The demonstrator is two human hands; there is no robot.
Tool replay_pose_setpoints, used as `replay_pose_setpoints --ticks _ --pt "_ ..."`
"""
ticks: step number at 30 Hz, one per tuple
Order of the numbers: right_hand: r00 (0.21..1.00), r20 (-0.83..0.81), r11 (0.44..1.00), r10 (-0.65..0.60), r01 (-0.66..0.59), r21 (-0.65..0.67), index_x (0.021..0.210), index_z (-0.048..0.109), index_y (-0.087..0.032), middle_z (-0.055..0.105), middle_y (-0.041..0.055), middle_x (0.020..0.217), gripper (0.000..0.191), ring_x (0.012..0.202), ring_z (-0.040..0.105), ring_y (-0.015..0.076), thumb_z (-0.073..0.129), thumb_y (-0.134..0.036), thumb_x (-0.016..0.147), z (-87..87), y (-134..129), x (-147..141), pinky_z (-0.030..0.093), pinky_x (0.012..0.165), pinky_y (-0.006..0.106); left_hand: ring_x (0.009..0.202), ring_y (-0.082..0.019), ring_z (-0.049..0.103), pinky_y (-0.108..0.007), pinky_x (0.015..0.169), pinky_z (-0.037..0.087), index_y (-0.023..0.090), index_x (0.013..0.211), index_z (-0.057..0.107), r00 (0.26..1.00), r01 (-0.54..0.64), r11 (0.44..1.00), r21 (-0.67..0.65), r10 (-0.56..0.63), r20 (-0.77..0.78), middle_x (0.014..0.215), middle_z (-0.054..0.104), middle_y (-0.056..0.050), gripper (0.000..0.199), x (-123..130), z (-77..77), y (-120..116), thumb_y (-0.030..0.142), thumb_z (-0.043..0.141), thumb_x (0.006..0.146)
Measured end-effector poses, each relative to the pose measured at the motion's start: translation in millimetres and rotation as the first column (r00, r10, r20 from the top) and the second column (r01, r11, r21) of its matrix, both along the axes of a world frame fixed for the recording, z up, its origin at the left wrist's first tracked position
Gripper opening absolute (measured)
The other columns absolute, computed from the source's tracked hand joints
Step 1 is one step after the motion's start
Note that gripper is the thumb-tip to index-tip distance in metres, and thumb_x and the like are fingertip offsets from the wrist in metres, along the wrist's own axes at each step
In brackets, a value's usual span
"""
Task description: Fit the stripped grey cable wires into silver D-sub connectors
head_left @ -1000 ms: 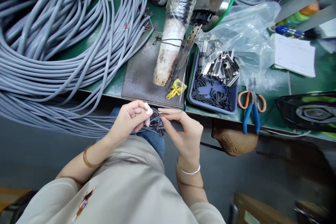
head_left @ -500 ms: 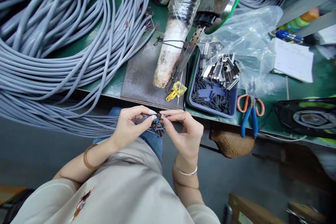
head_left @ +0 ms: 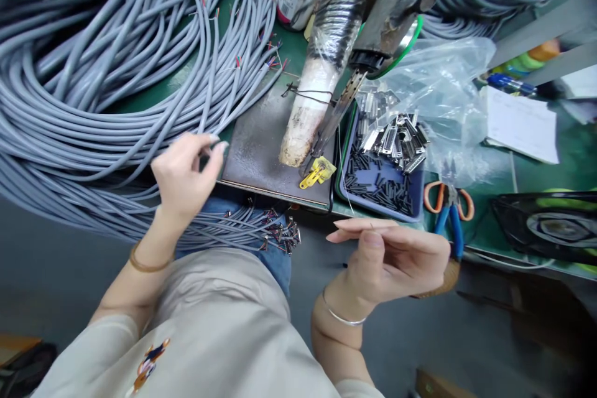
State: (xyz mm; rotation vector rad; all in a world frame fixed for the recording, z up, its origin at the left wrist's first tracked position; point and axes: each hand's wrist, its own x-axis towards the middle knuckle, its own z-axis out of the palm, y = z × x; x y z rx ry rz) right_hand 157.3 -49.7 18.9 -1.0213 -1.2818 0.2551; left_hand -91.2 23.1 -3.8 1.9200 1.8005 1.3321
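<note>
Here, the left hand [head_left: 184, 171] is well to the left of the blue tray [head_left: 387, 211], beside the coiled cables [head_left: 112, 118], its thumb and forefinger tips nearly together; whether these fingers pinch anything, I cannot tell. The right hand [head_left: 396, 258] is just on the tray's near side, thumb up against its fingers, a thin wire [head_left: 341, 168] reaching close to them; their grip is unclear. Grey cables [head_left: 233, 227] ending in connectors [head_left: 290, 235] lie near and left of the tray. Black tubes [head_left: 394, 196] sit inside it; pliers [head_left: 456, 224] lie just to its right.
</note>
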Motion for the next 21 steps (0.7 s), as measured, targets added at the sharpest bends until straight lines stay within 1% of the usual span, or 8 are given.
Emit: replay_pose_setpoints --ticks 3,7,9,11,13,15,17,21 --pt "0.996 0.054 0.998 0.067 -0.066 -0.021 0.095 0.066 -0.020 0.079 0.0007 0.078 0.014 0.055 0.074 0.0176 0.075 -0.012 0.088 2.5 -4 0 0.057 0.041 0.026 0.073 -0.020 0.062 -0.032 0.073 0.046 0.019 0.094 0.073 0.978 -0.143 0.989 -0.039 0.135 -0.159 0.079 0.067 -0.004 0.014 -9 8.5 34 0.026 0.075 0.082" --pt "0.986 0.134 0.995 0.102 -0.100 -0.023 0.091 0.066 -0.022 0.073 -0.0029 0.067 0.015 0.059 0.076 0.0206 0.075 -0.011 0.087 7.3 -12 -1 0.059 0.044 0.030 0.085 -0.024 0.066 -0.035 0.081 0.048 0.017 0.101 0.071 0.969 -0.173 0.983 -0.058 0.159 -0.188 0.090 0.069 -0.006 0.024 -9 12.9 54 0.014 0.071 0.078" --pt "0.983 0.157 0.995 0.098 -0.096 -0.024 0.089 0.064 -0.022 0.072 -0.0031 0.065 0.013 0.057 0.075 0.0205 0.074 -0.014 0.088 10.1 -16 -1 0.058 0.044 0.030 0.075 -0.020 0.064 -0.033 0.077 0.049 0.016 0.102 0.073 0.986 -0.144 0.986 -0.084 0.136 -0.094 0.082 0.067 -0.003 0.026 -13 15.1 54 0.013 0.070 0.076" --pt "0.982 0.170 0.996 0.088 -0.086 -0.018 0.088 0.064 -0.022 0.073 -0.0022 0.065 0.012 0.053 0.072 0.0193 0.074 -0.015 0.088 13.1 -18 1 0.054 0.043 0.029 0.056 -0.011 0.055 -0.027 0.062 0.046 0.015 0.101 0.074 0.976 -0.097 0.990 -0.102 0.115 0.186 0.074 0.065 0.001 0.027 -21 21.7 51 0.017 0.073 0.074" --pt "0.983 0.167 0.996 0.078 -0.083 0.019 0.087 0.064 -0.022 0.071 -0.0020 0.063 0.012 0.048 0.068 0.0180 0.073 -0.014 0.087 16.3 -19 5 0.049 0.042 0.028 0.044 -0.007 0.047 -0.022 0.046 0.036 0.016 0.107 0.074 0.822 0.011 0.997 -0.079 0.036 0.568 0.067 0.064 0.005 0.036 -33 36.1 44 0.021 0.077 0.072" --pt "0.988 0.136 0.993 0.078 -0.090 0.082 0.086 0.065 -0.022 0.066 -0.0031 0.058 0.011 0.042 0.061 0.0157 0.073 -0.014 0.087 19.7 -18 9 0.044 0.040 0.027 0.037 -0.005 0.040 -0.020 0.040 0.030 0.016 0.114 0.074 0.613 0.185 0.982 -0.039 -0.084 0.786 0.054 0.060 0.007 0.041 -43 59.8 35 0.023 0.077 0.073" --pt "0.992 0.086 0.982 0.092 -0.104 0.158 0.086 0.066 -0.022 0.057 -0.0052 0.052 0.008 0.035 0.050 0.0126 0.071 -0.016 0.087 23.0 -15 12 0.036 0.038 0.028 0.031 -0.006 0.037 -0.021 0.033 0.022 0.017 0.115 0.076 0.467 0.325 0.944 0.048 -0.204 0.860 0.048 0.057 0.008 0.039 -49 91.5 25 0.027 0.076 0.077" --pt "0.999 0.008 0.960 0.049 -0.049 0.277 0.087 0.071 -0.021 0.040 -0.0066 0.046 0.008 0.031 0.031 0.0089 0.068 -0.027 0.093 27.8 -9 9 0.021 0.036 0.030 0.033 -0.005 0.040 -0.023 0.028 0.021 0.015 0.125 0.072 0.370 0.468 0.843 0.264 -0.459 0.808 0.063 0.067 0.006 0.045 -45 156.3 17 0.030 0.081 0.084"
